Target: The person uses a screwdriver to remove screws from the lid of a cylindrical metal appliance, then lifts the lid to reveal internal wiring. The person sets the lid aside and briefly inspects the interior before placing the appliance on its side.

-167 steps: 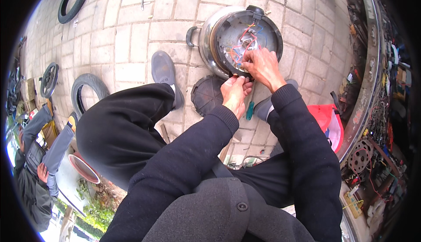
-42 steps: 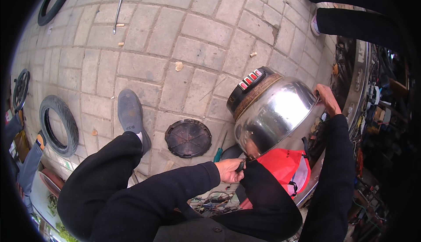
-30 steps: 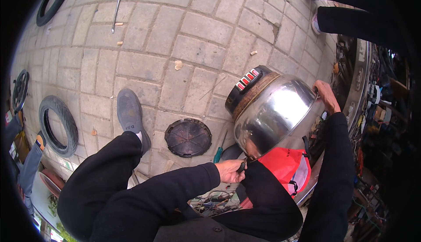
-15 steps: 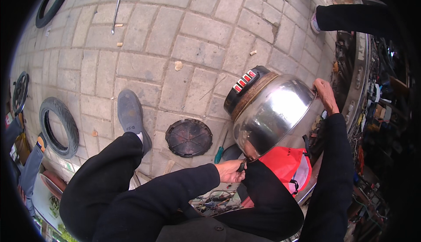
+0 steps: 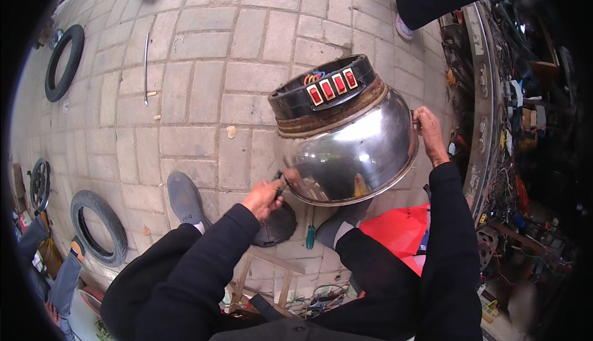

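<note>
A shiny metal electric pot is held upside down, tilted, in front of me. Its black base points up and away, with several red rocker switches on the side and coloured wires showing inside; a rusty band runs below it. My left hand is closed around the dark handle at the pot's left rim. My right hand is wrapped round the handle on the right side. Below my left hand lies a round black cover on the paving. A green-handled screwdriver lies beside it.
A red bag lies by my right leg. Along the right runs a metal-edged bank of jumbled parts and wires. Tyres and a metal rod are on the left paving. Another person's legs stand at the far right.
Both hands have swung the pot up and to the left, turning its base and switches further into view. My left hand has moved up and left with its handle.
</note>
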A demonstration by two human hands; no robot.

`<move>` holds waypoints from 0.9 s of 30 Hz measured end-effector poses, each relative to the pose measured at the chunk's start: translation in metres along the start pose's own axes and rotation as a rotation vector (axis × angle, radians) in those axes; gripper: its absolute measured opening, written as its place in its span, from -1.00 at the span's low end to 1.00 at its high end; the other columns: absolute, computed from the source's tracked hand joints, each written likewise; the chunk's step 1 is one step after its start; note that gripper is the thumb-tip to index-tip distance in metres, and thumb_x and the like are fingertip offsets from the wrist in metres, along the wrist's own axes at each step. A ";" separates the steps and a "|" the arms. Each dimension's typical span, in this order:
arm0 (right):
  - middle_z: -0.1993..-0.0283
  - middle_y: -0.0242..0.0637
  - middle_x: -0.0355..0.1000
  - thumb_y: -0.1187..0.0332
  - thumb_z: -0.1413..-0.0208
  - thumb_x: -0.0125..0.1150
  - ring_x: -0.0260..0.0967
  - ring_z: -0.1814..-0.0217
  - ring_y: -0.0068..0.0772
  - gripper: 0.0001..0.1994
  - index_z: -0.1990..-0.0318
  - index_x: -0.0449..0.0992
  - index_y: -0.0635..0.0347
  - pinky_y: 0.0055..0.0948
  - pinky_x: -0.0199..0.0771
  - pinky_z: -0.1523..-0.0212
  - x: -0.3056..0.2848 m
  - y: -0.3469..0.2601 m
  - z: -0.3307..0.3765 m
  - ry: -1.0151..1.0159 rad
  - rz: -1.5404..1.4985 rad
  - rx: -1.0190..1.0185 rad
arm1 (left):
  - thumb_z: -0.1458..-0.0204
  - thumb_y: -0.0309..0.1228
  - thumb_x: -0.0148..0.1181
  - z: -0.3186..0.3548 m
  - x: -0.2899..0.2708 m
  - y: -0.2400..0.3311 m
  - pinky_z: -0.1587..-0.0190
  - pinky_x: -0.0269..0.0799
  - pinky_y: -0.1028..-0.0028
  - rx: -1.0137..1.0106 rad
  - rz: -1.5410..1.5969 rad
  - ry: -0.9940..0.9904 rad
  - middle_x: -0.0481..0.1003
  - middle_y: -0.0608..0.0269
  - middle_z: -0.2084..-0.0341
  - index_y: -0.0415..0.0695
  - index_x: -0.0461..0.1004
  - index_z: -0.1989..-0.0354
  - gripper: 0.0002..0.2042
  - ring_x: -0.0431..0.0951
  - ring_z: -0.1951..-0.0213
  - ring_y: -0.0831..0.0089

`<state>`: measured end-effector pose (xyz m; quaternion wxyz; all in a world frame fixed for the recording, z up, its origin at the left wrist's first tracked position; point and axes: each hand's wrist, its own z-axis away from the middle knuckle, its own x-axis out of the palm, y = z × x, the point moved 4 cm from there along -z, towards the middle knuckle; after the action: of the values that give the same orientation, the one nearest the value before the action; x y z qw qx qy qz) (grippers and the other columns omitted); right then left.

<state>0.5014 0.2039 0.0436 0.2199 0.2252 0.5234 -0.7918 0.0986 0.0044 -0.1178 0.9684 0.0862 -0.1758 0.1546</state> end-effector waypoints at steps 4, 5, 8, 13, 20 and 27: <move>0.34 -0.56 0.31 0.19 -0.31 -0.08 0.29 0.24 -0.69 -0.79 0.30 0.44 0.00 -0.55 0.44 0.23 0.037 0.036 0.003 0.014 -0.167 -0.005 | -0.17 -0.44 0.15 -0.009 -0.039 0.063 0.65 0.28 0.59 0.233 -0.253 0.038 0.40 0.35 0.54 -0.22 0.49 0.27 -0.90 0.38 0.64 0.60; 0.32 -0.56 0.32 0.20 -0.32 -0.09 0.31 0.22 -0.69 -0.79 0.30 0.44 0.00 -0.54 0.44 0.23 0.046 0.044 0.006 0.038 -0.214 -0.013 | -0.16 -0.45 0.16 -0.010 -0.044 0.070 0.65 0.26 0.58 0.268 -0.285 0.046 0.41 0.33 0.53 -0.24 0.47 0.29 -0.90 0.37 0.65 0.60; 0.26 -0.54 0.34 0.26 -0.33 -0.09 0.34 0.17 -0.66 -0.82 0.27 0.43 0.02 -0.52 0.50 0.17 0.062 0.062 0.017 -0.009 -0.283 0.035 | -0.14 -0.45 0.17 -0.012 -0.058 0.081 0.66 0.27 0.56 0.363 -0.293 0.160 0.39 0.35 0.54 -0.25 0.39 0.25 -0.86 0.39 0.64 0.58; 0.23 -0.50 0.34 0.34 -0.32 -0.07 0.36 0.17 -0.63 -0.76 -0.04 0.46 0.11 -0.50 0.55 0.15 0.075 0.085 0.050 -0.046 -0.337 0.150 | -0.16 -0.45 0.14 -0.014 -0.068 0.082 0.65 0.30 0.54 0.465 -0.302 0.225 0.38 0.31 0.47 -0.23 0.27 0.11 -0.78 0.41 0.64 0.55; 0.31 -0.47 0.39 0.42 -0.26 0.02 0.31 0.38 -0.64 -0.49 -0.38 0.28 0.20 -0.56 0.36 0.38 0.115 0.153 0.089 -0.086 -0.430 0.363 | -0.30 -0.32 0.14 -0.022 -0.086 0.086 0.64 0.32 0.53 0.597 -0.380 0.283 0.40 0.25 0.40 -0.17 0.25 0.00 -0.73 0.39 0.64 0.57; 0.24 -0.47 0.50 0.46 -0.21 0.16 0.34 0.34 -0.71 -0.45 -0.37 0.28 0.19 -0.61 0.27 0.37 0.130 0.193 0.078 -0.109 -0.425 0.320 | -0.30 -0.32 0.13 -0.029 -0.088 0.089 0.55 0.35 0.58 0.734 -0.484 0.330 0.41 0.33 0.39 -0.14 0.28 -0.04 -0.74 0.39 0.50 0.62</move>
<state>0.5001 0.0483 -0.1460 0.0382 0.0991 0.4143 -0.9039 0.0003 0.0703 -0.1664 0.8972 0.4356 0.0720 -0.0120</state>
